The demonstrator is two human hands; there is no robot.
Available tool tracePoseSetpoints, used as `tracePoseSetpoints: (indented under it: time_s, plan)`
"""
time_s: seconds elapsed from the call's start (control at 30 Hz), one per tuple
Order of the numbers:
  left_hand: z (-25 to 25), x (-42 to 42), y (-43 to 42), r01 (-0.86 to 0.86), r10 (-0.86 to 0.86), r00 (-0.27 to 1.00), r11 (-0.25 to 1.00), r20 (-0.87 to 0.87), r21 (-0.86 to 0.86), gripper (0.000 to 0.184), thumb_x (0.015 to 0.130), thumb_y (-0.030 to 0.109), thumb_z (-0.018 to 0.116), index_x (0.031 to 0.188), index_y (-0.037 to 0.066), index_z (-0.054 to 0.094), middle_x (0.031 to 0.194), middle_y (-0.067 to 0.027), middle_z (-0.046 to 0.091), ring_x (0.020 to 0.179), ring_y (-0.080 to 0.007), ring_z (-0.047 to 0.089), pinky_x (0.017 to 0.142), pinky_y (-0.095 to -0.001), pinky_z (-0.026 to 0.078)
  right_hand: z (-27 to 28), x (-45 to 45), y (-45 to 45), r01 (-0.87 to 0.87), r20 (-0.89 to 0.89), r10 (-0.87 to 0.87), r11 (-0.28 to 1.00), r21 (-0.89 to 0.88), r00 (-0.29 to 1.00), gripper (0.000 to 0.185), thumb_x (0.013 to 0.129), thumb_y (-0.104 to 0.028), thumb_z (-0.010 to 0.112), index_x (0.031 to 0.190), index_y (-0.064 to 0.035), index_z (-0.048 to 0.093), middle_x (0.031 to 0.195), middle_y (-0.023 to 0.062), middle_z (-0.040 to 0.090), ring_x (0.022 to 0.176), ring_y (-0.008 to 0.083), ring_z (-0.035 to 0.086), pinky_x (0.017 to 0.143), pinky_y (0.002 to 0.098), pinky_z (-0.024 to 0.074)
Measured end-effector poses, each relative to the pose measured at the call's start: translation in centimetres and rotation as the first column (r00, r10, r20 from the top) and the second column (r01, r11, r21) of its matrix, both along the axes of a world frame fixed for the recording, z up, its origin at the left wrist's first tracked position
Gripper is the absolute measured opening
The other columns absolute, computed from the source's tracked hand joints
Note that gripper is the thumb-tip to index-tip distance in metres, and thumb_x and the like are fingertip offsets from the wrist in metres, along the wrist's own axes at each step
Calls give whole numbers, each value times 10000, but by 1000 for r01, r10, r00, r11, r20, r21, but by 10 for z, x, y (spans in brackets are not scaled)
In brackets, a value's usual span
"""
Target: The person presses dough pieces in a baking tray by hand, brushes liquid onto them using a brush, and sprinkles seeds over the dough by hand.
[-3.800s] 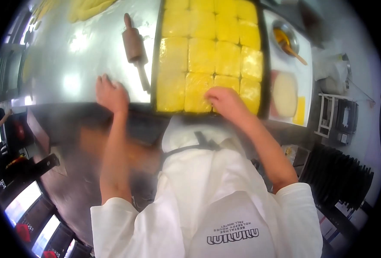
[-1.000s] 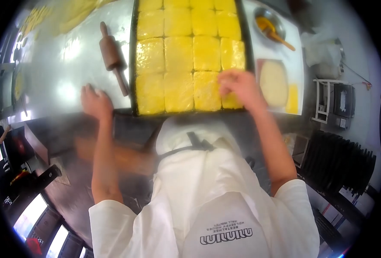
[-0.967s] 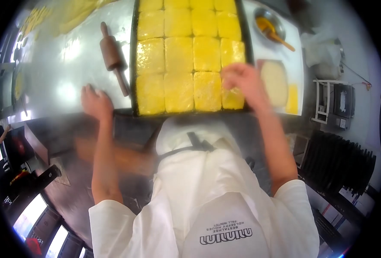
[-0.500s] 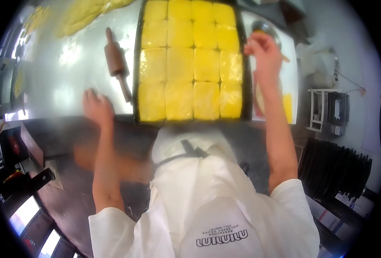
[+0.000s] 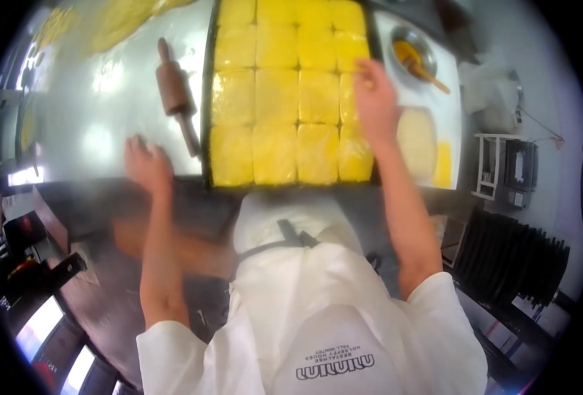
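A black baking tray (image 5: 207, 141) holds rows of glossy yellow dough squares (image 5: 276, 99) set edge to edge. My right hand (image 5: 377, 105) is over the tray's right side, its fingers curled together above the squares; whatever is between them is too small or blurred to make out. My left hand (image 5: 149, 163) rests on the metal table's front edge, left of the tray, fingers loosely spread with nothing in them. Close to it lies a wooden rolling pin (image 5: 175, 89), between that hand and the tray.
On a white board (image 5: 446, 125) at the right stand a metal bowl (image 5: 430, 49) with yellow contents and a wooden-handled tool (image 5: 430, 77), a pale oval piece (image 5: 416, 141) and a yellow strip (image 5: 444, 164). A yellow dough sheet (image 5: 123, 23) lies on the metal table (image 5: 97, 125) at back left.
My right hand has moved left and slightly down, from beside the bowl to over the tray's right edge. The bowl and its tool now show. My left hand stays nearly still.
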State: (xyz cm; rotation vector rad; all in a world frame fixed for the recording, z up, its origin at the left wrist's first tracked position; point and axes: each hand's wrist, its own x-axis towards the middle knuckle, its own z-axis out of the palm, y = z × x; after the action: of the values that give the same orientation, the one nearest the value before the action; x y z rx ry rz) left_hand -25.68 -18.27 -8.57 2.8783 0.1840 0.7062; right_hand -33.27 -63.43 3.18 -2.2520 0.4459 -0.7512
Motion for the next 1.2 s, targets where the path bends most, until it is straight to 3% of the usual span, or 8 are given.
tracePoseSetpoints:
  time_s: [0.17,0.3,0.67,0.73,0.8,0.9,1.03,1.2]
  plan:
    - [1,3,-3,18,-18,999,1000,-39,4,463,956,235,520,1391,101,604,1497,-146,543,1371,-349,495,1133,-474,382,22,-54,-55,98,-39,-90,952,289,995,258,959,-68,667,1213,-35,694,1107,80,726,1001,156,675,875,275,532]
    - [12,1,-7,8,-9,996,1000,-94,-11,469,952,204,555,1388,33,586,1493,-212,528,1382,-393,484,1156,-502,368,-48,-143,-175,161,-291,-271,922,-352,918,347,932,-178,720,1244,-35,671,1147,175,698,1045,321,675,912,394,535]
    - [5,2,-9,-23,28,991,999,-127,34,481,977,218,499,1440,102,553,1539,-127,502,1411,-339,451,1157,-484,345,-124,-210,-224,-71,-570,-92,964,-258,816,249,888,-131,729,1103,-7,709,973,212,702,908,352,701,825,400,554]
    - [3,1,-10,-20,24,994,999,-106,39,479,971,206,504,1435,101,556,1537,-131,503,1409,-336,455,1160,-473,347,-79,-196,-217,185,-571,-15,953,241,821,221,924,-90,690,1117,17,696,960,128,707,902,204,704,770,304,578]
    - [2,2,-10,-28,33,994,998,-102,49,478,968,204,507,1432,101,558,1537,-130,503,1409,-334,457,1159,-467,350,-14,-165,-185,370,-465,-42,671,643,884,204,946,-74,670,1119,33,687,960,90,699,881,150,695,761,270,587]
    - [2,2,-9,-21,26,995,999,-98,46,479,965,201,511,1430,100,561,1535,-131,506,1409,-330,459,1156,-464,356,24,-117,-174,218,-294,89,479,850,952,227,959,-66,653,1150,56,673,981,91,704,845,167,707,784,287,599]
    - [5,1,-12,-27,31,993,999,-110,34,477,961,196,515,1425,97,569,1526,-135,514,1399,-335,470,1152,-461,362,63,-18,-116,-124,-366,459,744,657,810,274,927,-112,715,1147,52,712,994,126,754,842,183,742,803,283,594]
    - [1,4,-8,-30,32,996,999,-85,25,474,954,183,524,1416,93,579,1516,-145,521,1388,-350,479,1147,-465,368,43,89,-98,-202,-229,332,868,453,915,241,898,-88,688,1091,47,736,965,117,760,813,183,754,743,278,588]
